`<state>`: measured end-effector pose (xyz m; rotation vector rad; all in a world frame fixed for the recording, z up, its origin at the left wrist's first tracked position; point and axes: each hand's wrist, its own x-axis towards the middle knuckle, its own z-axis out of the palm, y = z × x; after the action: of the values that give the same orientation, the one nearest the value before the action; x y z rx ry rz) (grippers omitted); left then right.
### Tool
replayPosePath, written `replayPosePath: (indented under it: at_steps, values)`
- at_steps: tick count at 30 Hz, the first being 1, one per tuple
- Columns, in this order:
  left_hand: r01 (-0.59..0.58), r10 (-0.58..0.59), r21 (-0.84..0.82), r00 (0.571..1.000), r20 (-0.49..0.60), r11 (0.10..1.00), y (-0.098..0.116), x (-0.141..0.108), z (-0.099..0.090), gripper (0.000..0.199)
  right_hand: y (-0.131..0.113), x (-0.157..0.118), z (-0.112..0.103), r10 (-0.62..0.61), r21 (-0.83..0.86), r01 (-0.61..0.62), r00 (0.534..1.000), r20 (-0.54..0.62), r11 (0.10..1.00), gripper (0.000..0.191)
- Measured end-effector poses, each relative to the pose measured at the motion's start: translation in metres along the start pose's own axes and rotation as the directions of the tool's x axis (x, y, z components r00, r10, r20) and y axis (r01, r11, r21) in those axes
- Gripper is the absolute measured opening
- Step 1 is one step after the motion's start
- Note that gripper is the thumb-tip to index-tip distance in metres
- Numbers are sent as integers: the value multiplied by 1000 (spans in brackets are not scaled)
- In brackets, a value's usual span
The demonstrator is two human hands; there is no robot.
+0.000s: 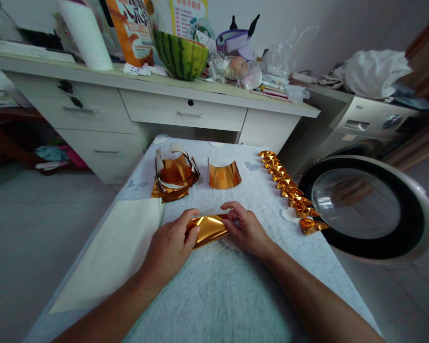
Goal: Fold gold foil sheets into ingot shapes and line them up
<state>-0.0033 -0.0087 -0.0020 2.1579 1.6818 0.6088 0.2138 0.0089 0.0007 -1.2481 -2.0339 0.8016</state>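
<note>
A shiny gold foil sheet [210, 228], folded or rolled into a band, lies between my hands on the cloth-covered table. My left hand [173, 243] grips its left end, thumb on top. At the right end, my right hand [245, 228] pinches the foil's edge between thumb and fingers. Beyond them stands a curved gold foil piece [224, 176], and to its left is a stack of curled gold and white sheets [177, 174]. Folded gold foil pieces [288, 186] form a row along the table's right side.
A cream paper sheet [110, 252] covers the table's left side. Behind is a white desk [186, 107] with a watermelon half [182, 55], paper roll [86, 35] and plastic bags. At right, a washing machine's round door [364, 205] hangs open beside the table.
</note>
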Motion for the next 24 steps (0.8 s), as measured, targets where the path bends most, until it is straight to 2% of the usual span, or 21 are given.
replayPosePath:
  at_steps: [7, 14, 20, 24]
  values:
    - [-106, 107, 139, 994, 1, 985, -5, 2, 4, 26, 2, 2, 6, -31, -61, 29, 999, -27, 998, 31]
    - [-111, 106, 206, 994, 36, 972, -4, 3, 3, 27, 2, 4, 11, -14, -127, 8, 999, -42, 992, 33]
    - [-91, 111, 305, 993, -46, 948, -4, 3, 4, 34, 2, 4, 11, -22, -168, 15, 999, -40, 986, 33]
    - [-99, 116, 313, 993, -34, 945, -5, 3, 5, 32, 1, 4, 11, -20, -169, 13, 999, -39, 986, 33]
